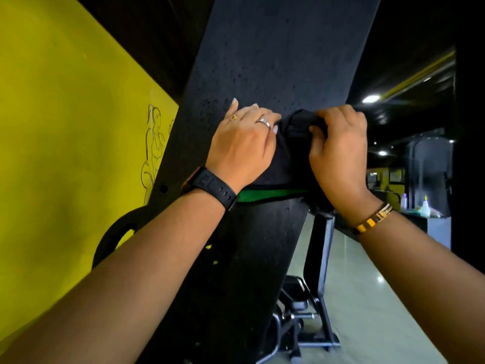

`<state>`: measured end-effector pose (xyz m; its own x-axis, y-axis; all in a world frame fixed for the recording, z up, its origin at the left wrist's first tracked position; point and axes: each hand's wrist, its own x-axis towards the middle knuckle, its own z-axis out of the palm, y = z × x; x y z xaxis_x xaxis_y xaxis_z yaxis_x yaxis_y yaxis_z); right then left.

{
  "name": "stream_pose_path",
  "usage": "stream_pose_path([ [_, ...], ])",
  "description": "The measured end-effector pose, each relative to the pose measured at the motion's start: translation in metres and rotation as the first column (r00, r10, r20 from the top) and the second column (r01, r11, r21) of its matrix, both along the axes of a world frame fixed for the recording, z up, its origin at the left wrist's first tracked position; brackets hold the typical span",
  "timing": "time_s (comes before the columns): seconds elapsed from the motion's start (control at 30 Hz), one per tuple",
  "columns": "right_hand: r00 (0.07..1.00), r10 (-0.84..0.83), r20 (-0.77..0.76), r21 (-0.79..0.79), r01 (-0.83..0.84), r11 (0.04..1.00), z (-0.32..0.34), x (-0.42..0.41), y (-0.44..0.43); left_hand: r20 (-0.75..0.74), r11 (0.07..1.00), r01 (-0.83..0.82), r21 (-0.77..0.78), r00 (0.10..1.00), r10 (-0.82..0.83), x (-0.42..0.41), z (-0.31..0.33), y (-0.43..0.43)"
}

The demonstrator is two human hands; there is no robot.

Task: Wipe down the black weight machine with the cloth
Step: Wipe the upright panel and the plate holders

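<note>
A broad black panel of the weight machine (275, 53) slants up through the middle of the view, speckled with droplets above the hands. A dark cloth with a green edge stripe (286, 153) lies bunched against that panel. My left hand (244, 145) lies on the panel and on the cloth's left side, with its fingers extended. My right hand (338, 153) grips the cloth's right side, fingers curled into the fabric. Much of the cloth is hidden under both hands.
A yellow wall (65, 114) with a line drawing stands close on the left. A round black plate with a hole (118, 232) juts out at lower left. Black bench frames (315, 298) stand on the pale floor (367, 311) below right. Bottles (425, 204) sit on a far counter.
</note>
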<state>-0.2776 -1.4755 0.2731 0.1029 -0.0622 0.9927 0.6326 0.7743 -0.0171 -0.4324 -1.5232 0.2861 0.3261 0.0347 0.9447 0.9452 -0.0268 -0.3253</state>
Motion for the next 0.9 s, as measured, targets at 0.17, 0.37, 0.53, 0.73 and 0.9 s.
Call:
stream_pose_path([
  [0.17,1.0,0.013,0.018,0.068,-0.015,0.998,0.037,0.023,0.03,-0.021,0.999,-0.033,0.029,0.999,0.033,0.004,0.029,0.01],
  [0.37,0.998,-0.056,0.037,0.112,0.052,0.992,0.078,0.039,0.057,-0.064,0.993,-0.107,0.038,0.992,0.11,0.001,0.067,0.008],
  [0.53,0.953,-0.299,0.042,0.197,0.285,0.938,0.123,0.048,0.056,-0.132,0.977,-0.206,0.057,0.968,0.212,-0.009,0.099,0.009],
  [0.73,0.854,-0.517,0.057,0.318,0.475,0.82,0.177,0.029,0.048,-0.083,0.972,-0.216,0.089,0.971,0.223,-0.032,0.131,0.009],
  [0.9,0.848,-0.515,0.121,0.24,0.479,0.845,0.193,-0.019,0.038,-0.004,0.992,-0.101,0.072,0.995,0.102,-0.045,0.142,0.014],
])
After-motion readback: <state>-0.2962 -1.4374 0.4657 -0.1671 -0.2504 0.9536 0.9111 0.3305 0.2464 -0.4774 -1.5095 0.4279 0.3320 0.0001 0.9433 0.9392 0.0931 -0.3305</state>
